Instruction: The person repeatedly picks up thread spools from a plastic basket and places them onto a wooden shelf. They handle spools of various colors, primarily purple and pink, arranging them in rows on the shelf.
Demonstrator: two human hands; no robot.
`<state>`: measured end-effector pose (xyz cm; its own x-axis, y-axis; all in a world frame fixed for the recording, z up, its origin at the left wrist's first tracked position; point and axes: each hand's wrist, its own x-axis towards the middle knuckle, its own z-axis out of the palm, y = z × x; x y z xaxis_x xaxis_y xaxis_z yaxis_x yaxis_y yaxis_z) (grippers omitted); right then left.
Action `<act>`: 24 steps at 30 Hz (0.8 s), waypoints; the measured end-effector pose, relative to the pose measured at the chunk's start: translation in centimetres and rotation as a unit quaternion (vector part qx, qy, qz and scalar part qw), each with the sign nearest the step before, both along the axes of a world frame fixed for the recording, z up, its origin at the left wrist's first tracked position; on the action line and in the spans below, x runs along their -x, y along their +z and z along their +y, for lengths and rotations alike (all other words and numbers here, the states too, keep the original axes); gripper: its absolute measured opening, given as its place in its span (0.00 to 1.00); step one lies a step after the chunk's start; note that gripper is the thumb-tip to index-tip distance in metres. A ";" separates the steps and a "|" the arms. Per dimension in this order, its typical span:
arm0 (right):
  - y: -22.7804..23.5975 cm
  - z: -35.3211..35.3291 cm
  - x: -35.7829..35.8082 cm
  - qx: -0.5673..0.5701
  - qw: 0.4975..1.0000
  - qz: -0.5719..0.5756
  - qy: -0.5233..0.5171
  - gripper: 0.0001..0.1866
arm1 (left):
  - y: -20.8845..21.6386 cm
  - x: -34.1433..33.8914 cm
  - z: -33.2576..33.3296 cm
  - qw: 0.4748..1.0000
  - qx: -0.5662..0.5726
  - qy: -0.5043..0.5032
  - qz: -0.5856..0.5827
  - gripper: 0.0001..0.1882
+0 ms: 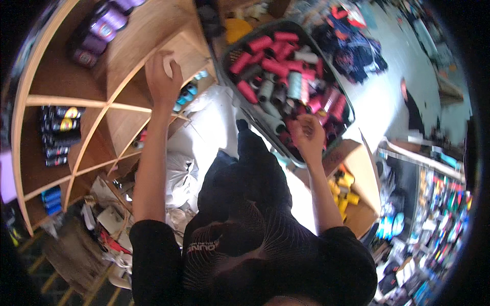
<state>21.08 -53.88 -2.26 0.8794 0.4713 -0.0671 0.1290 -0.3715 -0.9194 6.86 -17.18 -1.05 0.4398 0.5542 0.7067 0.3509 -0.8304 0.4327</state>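
Left hand: open, fingers loosely bent, near shelving. Right hand: fingers curled over 1 bin of spools; grip cannot be determined.

Dark fabric heap on pale floor, white plastic bag — crumpled, cardboard box — yellow spools inside

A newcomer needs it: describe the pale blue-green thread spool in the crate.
Right of the wooden shelving is a heaped dark crate. Mid-heap is the thread spool, its pale blue-green unlike the pink spools and grey spools beside it.
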 end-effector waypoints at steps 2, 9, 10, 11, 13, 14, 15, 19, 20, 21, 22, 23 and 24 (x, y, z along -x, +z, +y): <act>-2.1 -7.7 -0.1 0.011 0.999 0.001 -0.046 0.09 | -2.4 -0.8 -4.3 0.991 0.112 -0.072 -0.001 0.10; -4.4 -14.8 1.1 0.080 0.987 -0.027 -0.138 0.10 | -6.1 -2.6 -16.9 0.899 0.179 -0.324 0.232 0.17; -4.3 -14.3 1.4 0.065 0.987 -0.014 -0.148 0.10 | -6.5 -3.0 -17.7 0.887 0.160 -0.348 0.258 0.17; -3.9 -13.4 1.5 0.043 0.987 -0.001 -0.152 0.11 | -7.1 -3.2 -17.9 0.878 0.166 -0.359 0.271 0.18; -2.9 -12.5 1.7 0.100 0.990 0.024 -0.096 0.12 | -7.7 -3.5 -17.9 0.863 0.166 -0.372 0.299 0.18; -2.7 -12.3 1.8 0.129 0.989 0.035 -0.068 0.13 | -7.9 -3.9 -18.0 0.857 0.170 -0.375 0.309 0.17; -3.5 -12.2 2.3 0.171 0.983 0.023 -0.063 0.14 | -8.0 -4.4 -18.3 0.850 0.187 -0.383 0.309 0.17; -4.4 -11.4 4.6 0.292 0.955 0.054 -0.007 0.20 | -9.3 -6.5 -19.7 0.816 0.259 -0.416 0.307 0.15; -4.0 -11.3 5.2 0.309 0.948 0.078 0.011 0.21 | -9.7 -7.3 -19.9 0.805 0.274 -0.429 0.306 0.15; -4.1 -11.5 5.5 0.320 0.941 0.108 0.016 0.23 | -9.3 -8.4 -20.7 0.784 0.273 -0.446 0.334 0.14; -4.2 -11.8 5.6 0.310 0.943 0.117 0.000 0.23 | -9.4 -9.3 -21.5 0.777 0.260 -0.470 0.328 0.15; -4.3 -12.3 5.6 0.300 0.946 0.125 -0.016 0.23 | -9.5 -10.4 -22.4 0.768 0.242 -0.496 0.326 0.16; -4.4 -12.5 6.0 0.289 0.948 0.132 -0.029 0.23 | -9.2 -11.3 -23.2 0.758 0.224 -0.519 0.325 0.16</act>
